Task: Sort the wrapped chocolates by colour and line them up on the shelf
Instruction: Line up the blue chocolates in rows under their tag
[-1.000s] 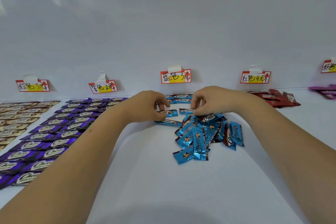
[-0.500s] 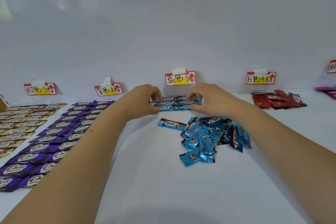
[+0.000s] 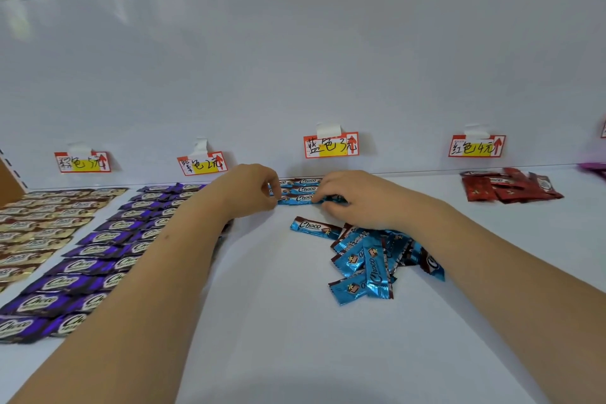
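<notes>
Blue wrapped chocolates lie in a short row against the back wall under the blue price label. My left hand pinches the left end of the frontmost bar in that row. My right hand has its fingers curled on the bar's right end and on the blue wrapper beside it. One blue bar lies alone in front of the row. A loose pile of blue chocolates sits under my right wrist.
Purple chocolates lie in rows left of my left arm, with gold-brown ones further left. A heap of red chocolates sits under the red label. Pink wrappers show at the far right edge.
Both hands carried blue bars from in front of the pile back to the row at the wall and now stay at that row.
</notes>
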A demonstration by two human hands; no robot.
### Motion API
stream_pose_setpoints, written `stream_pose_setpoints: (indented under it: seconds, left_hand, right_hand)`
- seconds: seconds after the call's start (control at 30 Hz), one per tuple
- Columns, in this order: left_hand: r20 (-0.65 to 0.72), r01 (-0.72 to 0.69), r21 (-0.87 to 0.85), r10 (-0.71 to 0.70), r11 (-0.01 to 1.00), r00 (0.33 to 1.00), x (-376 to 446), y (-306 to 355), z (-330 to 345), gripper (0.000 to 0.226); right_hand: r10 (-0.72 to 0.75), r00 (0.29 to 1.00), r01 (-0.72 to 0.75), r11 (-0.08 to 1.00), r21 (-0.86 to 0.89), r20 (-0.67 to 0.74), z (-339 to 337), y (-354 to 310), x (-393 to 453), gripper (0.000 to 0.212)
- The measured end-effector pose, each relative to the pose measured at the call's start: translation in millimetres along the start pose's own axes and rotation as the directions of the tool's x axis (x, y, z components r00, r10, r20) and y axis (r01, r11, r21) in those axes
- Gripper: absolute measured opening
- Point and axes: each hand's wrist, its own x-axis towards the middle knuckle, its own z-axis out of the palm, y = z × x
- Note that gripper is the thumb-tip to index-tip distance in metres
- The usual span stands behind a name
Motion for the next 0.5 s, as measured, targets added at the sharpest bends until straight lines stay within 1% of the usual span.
stream_pose_setpoints:
  seconds: [0.1,0.23,0.3,0.37,0.4,0.5]
  left_hand:
    - [-0.006,0.004,0.001,-0.004,1.0,1.0,0,1,0,0.008]
    - [-0.008,0.022,0.002,-0.022,1.0,1.0,1,1,0,0.01]
    - [-0.038,0.012,0.025,-0.011,1.0,0.999,2,2,-1,0.012]
    - [-0.078,-0.024,0.022,0.026,0.999,0.997,3,7,-1,0.018]
    - [-0.086,-0.05,0.01,0.051,0.999,0.995,3,12,0,0.021]
    - [-0.047,-0.116,-0.028,0.115,0.993,0.992,1,24,5,0.029]
  right_hand:
    - [0.009,1.0,-0.009,1.0,0.004,0.002,1,1,0,0.032]
    - [0.011,1.0,-0.01,1.0,0.022,-0.003,-2,1,-1,0.031]
    - [0.047,0.996,-0.043,0.997,0.06,-0.07,-11,8,-6,0.025]
    - [0.117,0.982,-0.102,0.989,0.107,-0.151,-21,20,-14,0.022]
    - [0.148,0.976,-0.13,0.984,0.121,-0.162,-25,26,-17,0.022]
    - [0.21,0.974,-0.2,0.973,0.115,-0.082,-26,32,-23,0.026]
